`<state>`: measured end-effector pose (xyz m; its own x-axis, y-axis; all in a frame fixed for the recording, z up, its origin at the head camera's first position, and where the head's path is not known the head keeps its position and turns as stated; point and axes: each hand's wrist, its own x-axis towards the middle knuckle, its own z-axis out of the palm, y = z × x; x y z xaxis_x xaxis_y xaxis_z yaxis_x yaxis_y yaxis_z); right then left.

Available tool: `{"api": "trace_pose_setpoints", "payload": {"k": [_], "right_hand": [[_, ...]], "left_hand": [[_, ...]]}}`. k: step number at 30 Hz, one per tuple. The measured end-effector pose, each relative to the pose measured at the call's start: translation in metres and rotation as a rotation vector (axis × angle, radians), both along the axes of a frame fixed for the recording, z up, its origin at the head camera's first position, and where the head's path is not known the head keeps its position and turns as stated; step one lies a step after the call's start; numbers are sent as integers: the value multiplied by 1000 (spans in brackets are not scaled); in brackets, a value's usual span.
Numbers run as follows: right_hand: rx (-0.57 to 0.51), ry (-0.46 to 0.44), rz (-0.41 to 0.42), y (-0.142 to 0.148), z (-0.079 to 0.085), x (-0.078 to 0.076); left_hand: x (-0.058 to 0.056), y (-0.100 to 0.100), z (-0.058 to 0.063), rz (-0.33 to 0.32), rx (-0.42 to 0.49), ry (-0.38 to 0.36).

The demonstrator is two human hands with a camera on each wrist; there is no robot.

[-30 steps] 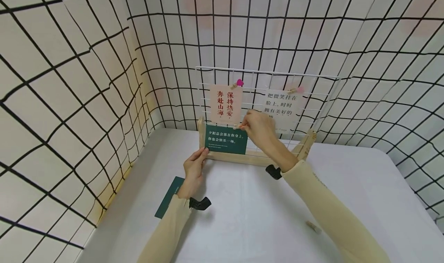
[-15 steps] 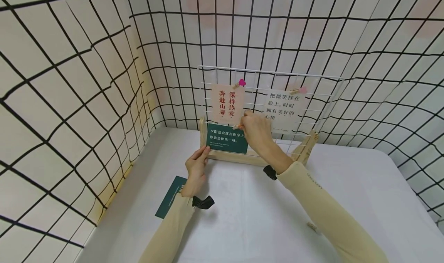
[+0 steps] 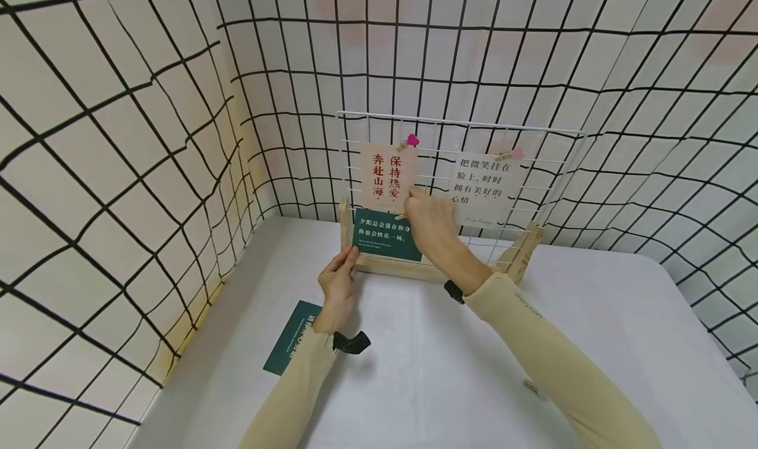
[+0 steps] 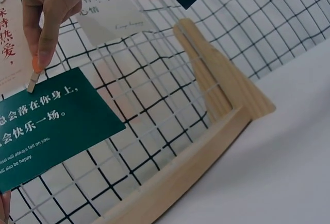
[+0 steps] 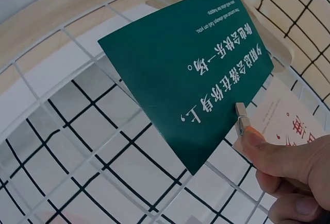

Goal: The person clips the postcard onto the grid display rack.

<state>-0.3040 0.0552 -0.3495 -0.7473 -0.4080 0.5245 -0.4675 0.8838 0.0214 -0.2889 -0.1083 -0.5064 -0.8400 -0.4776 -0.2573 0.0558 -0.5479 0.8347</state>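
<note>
Green card (image 3: 381,234) stands near the middle of the head frame, against the lower left part of a white wire grid (image 3: 462,124), just above the wooden base (image 3: 405,269) and below the pink card (image 3: 387,172); it looks thin, flat and smooth, so I judge it light, fairly stiff along its face, easy to bend or crease at a corner, and a little slippery under dry fingers.

The left hand (image 3: 337,281) pinches the card at its lower left corner, fingers together; that is a sound place to steady it, since the edge leaves the print uncovered, though a hard squeeze could curl the corner. The right hand (image 3: 432,222), thumb and fingers closed, pinches the small wooden clip (image 5: 240,115) by its orange end; the clip's nose overlaps the card's top edge in the right wrist view, but whether it also bites a wire I cannot tell.

The clip seems light and springy, best held far back at the tail, where the pinch has most leverage; a second green card (image 3: 292,337) lies on the table at the lower left, partly hidden by the left sleeve (image 3: 296,386).
</note>
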Motion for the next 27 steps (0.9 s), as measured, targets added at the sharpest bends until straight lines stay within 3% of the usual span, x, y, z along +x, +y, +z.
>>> {"api": "trace_pose_setpoints", "payload": {"k": [13, 20, 27], "right_hand": [[35, 10, -24, -7, 0, 1], [51, -6, -70, -12, 0, 0], [-19, 26, -72, -10, -6, -1]], "left_hand": [[-3, 8, -3, 0, -18, 31], [0, 6, 1, -59, -64, 34], [4, 4, 2, -98, -103, 50]]}}
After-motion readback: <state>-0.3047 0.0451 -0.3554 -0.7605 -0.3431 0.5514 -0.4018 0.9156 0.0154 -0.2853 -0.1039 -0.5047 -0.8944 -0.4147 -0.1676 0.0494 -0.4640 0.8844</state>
